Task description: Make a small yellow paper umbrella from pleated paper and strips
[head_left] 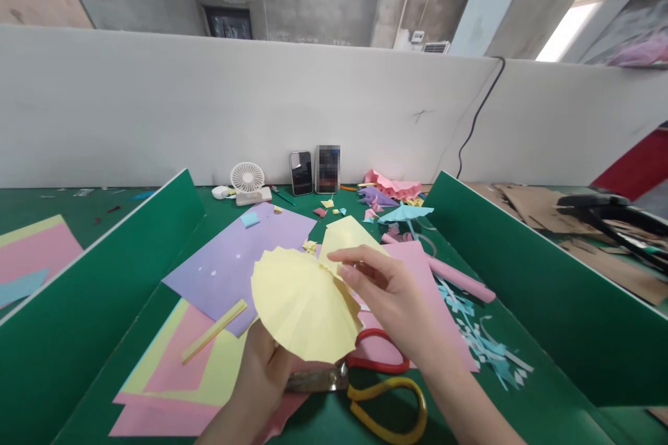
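A yellow pleated paper fan shape (303,306) is held up over the green table (334,424). My left hand (261,379) grips it from below, fingers closed under the paper. My right hand (389,292) pinches the fan's upper right edge, where a second yellow folded piece (347,236) shows behind it. Scissors with red and yellow handles (383,389) lie on the table just beneath both hands.
Sheets of purple (234,264), pink (177,354) and yellow paper lie on the table, with a yellow paper strip (213,331) and a pink rolled tube (462,279). Blue paper scraps (485,341) lie at right. A small fan (248,181), two phones (301,172) and paper umbrellas (394,188) stand at the back. Green dividers (522,278) flank both sides.
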Demonstrator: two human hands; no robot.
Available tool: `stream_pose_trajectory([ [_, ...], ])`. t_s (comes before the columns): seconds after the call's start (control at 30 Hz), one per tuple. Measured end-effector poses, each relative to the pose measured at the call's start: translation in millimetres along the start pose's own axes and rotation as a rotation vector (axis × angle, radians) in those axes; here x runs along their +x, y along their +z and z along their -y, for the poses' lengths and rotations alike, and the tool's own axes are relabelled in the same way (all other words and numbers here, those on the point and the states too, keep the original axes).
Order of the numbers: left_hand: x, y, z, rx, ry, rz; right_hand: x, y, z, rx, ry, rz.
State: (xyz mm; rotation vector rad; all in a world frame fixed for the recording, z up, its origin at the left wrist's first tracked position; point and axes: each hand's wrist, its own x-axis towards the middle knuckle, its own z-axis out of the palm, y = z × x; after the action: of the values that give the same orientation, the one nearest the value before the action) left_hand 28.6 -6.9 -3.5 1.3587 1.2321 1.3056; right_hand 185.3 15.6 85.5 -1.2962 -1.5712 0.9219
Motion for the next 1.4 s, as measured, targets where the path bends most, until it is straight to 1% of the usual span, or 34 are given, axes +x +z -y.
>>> stream_pose_trajectory([
  [0.1, 0.9, 4.4, -2.7, -0.039, 0.015, -0.025, 0.5, -5.5, -2.0, 0.086, 0.074, 0.106],
  [0.2, 0.5, 6.1, -6.0, -0.047, -0.005, -0.010, 0.3, -7.0, -8.0, 0.177, 0.079, 0.206],
  [0.27, -0.2, 5.1, -5.8, -0.033, -0.018, 0.006, -0.1, -6.2, -10.7, 0.184, 0.076, 0.230],
  [0.5, -3.0, 1.0, 2.1, 0.038, -0.024, 0.043, -0.5, -0.9, -9.1, 0.054, 0.001, 0.162],
  [0.7, -2.6, 0.7, 4.9, 0.008, -0.017, 0.076, -0.7, 0.2, -9.3, -0.010, -0.053, 0.125],
  [0.83, -2.4, 0.6, 6.5, 0.009, -0.001, 0.039, -0.1, -1.1, -10.8, 0.007, -0.053, 0.160],
  [0.97, -4.2, 1.2, 1.7, 0.000, -0.054, 0.040, 0.5, -1.6, -11.8, 0.055, -0.019, 0.194],
  [1.1, -4.5, 0.8, -3.0, 0.013, -0.124, 0.031, 0.8, -0.6, -10.7, 0.063, -0.015, 0.186],
  [1.23, -2.4, 1.6, -6.0, 0.014, -0.128, 0.034, 0.7, 0.0, -10.2, 0.054, -0.017, 0.158],
  [1.4, -2.5, 4.2, -7.3, -0.039, -0.143, -0.012, -0.1, 1.2, -13.0, 0.061, -0.028, 0.140],
])
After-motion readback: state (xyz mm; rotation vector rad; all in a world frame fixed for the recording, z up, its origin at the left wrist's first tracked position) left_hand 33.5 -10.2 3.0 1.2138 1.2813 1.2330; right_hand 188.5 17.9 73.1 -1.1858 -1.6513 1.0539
